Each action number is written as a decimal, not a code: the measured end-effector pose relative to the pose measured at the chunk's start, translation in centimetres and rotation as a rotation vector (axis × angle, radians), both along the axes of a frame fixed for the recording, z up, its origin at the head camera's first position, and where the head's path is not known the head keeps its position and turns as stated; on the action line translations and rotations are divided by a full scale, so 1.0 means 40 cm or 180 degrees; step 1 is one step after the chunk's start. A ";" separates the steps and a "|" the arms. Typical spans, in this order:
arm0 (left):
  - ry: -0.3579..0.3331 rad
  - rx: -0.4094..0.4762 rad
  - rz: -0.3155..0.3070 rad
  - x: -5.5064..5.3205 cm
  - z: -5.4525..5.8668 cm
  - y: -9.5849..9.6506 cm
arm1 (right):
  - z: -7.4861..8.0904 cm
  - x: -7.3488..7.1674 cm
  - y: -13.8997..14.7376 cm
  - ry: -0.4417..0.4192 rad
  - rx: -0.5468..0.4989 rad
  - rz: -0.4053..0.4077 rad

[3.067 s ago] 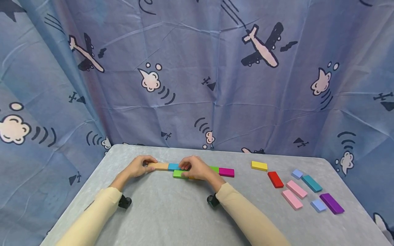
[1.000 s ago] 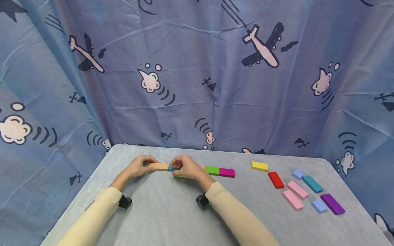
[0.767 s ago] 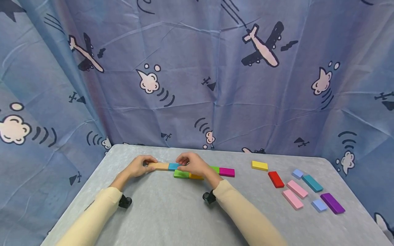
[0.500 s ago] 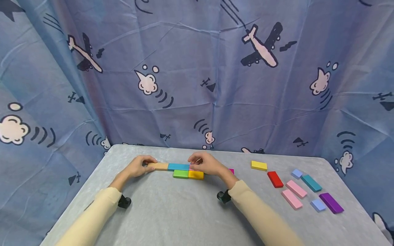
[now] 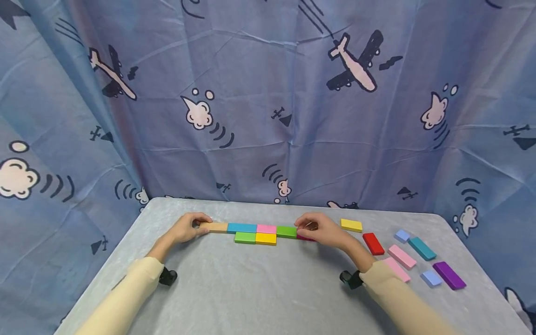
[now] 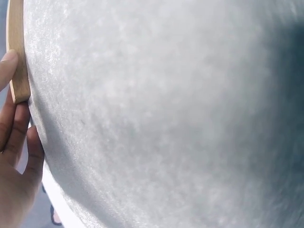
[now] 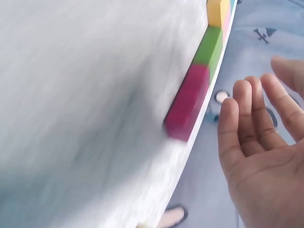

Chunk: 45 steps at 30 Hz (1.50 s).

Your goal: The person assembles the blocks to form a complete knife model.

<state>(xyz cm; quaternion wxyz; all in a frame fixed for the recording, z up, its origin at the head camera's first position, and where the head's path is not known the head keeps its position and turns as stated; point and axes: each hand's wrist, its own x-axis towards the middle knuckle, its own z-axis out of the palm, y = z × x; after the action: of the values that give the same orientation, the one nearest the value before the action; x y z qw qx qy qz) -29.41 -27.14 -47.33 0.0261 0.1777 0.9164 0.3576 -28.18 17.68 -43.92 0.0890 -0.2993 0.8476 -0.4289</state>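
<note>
A row of flat blocks lies across the table: a tan wooden block (image 5: 217,227), a blue block (image 5: 242,228), a pink block (image 5: 266,229), a green block (image 5: 286,232) and a magenta block (image 7: 187,102). Against its near side sit a second green block (image 5: 244,237) and an orange-yellow block (image 5: 265,239). My left hand (image 5: 184,229) grips the tan block's left end between thumb and fingers. Over the magenta block, partly covering it in the head view, is my right hand (image 5: 324,230). Its fingers are loosely bent and apart in the right wrist view, holding nothing.
Loose blocks lie to the right: yellow (image 5: 351,225), red (image 5: 373,244), teal (image 5: 422,248), purple (image 5: 449,275), two pink and two light blue. A printed curtain (image 5: 251,116) hangs behind the far edge of the grey table (image 5: 251,288).
My right hand has moved right along the row, from the blue block past the pink and green ones to the magenta block. My left hand keeps its grip on the tan block.
</note>
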 end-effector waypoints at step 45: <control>0.0069 0.0146 0.0085 0.034 -0.004 0.012 | -0.044 0.271 0.529 -0.0090 0.0855 -0.1541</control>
<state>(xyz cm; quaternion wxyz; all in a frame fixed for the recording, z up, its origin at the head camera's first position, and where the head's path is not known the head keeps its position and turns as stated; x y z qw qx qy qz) -28.04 -26.64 -47.51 0.0073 0.1698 0.9105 0.3769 -17.33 38.85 -45.70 0.0346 -0.0676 0.9425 -0.3256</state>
